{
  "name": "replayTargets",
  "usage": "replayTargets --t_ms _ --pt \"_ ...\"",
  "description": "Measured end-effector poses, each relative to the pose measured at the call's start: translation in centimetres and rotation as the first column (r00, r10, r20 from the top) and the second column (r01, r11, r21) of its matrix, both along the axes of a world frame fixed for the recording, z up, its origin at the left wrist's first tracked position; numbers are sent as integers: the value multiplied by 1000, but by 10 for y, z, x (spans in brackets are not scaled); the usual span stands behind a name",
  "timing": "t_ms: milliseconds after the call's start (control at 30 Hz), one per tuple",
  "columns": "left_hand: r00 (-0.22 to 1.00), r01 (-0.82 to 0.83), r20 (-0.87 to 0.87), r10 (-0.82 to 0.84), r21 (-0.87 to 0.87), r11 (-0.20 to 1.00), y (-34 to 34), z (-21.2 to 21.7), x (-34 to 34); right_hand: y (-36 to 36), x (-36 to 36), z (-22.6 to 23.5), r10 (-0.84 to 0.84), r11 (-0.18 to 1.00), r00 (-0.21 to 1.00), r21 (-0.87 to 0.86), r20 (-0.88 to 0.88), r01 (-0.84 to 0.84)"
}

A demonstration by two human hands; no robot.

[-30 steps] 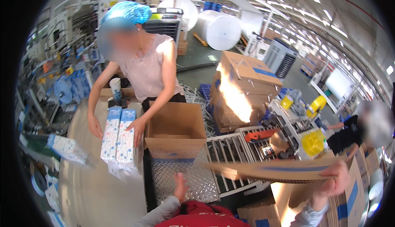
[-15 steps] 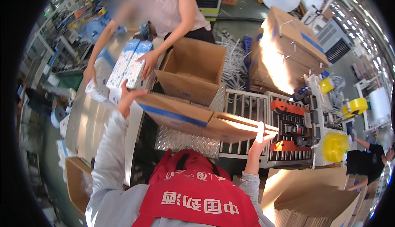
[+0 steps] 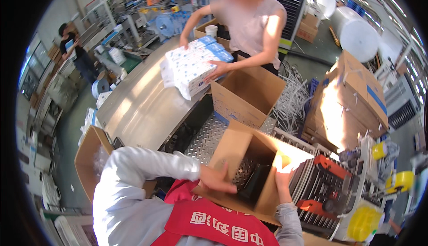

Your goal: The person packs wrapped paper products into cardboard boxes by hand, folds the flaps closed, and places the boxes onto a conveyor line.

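Seen from above, a person in a white sleeve and red vest holds an open brown cardboard box (image 3: 249,165) at six o'clock, just below centre, over a ridged metal plate. The left hand (image 3: 215,180) lies flat with fingers spread on the box's near wall. The right hand (image 3: 282,178) grips the box's right edge, fingers curled over a sunlit flap. At twelve o'clock a co-worker presses both hands on a white, blue-dotted wrapped pack (image 3: 194,67) lying on the steel worktop (image 3: 138,103). A second open brown box (image 3: 244,96) with a blue stripe stands just right of that pack. At three o'clock leans a stack of flattened brown cartons (image 3: 352,99). Yellow tape rolls (image 3: 403,180) sit at four o'clock.
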State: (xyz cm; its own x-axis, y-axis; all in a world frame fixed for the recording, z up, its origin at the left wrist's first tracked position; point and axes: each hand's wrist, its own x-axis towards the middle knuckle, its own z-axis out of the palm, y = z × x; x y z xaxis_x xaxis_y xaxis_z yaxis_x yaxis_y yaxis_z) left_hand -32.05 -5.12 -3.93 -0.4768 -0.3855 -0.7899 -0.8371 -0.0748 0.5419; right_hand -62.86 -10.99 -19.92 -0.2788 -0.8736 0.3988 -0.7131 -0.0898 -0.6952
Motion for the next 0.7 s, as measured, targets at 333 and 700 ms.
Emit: replayTargets --t_ms 333,700 --pt "947 202 -86 -308 -589 783 8 -22 5 18 -17 3 106 993 972 -77 210 -92" --pt "971 -223 -236 -45 -956 191 -26 -103 44 59 -16 54 634 773 749 171 -193 -610"
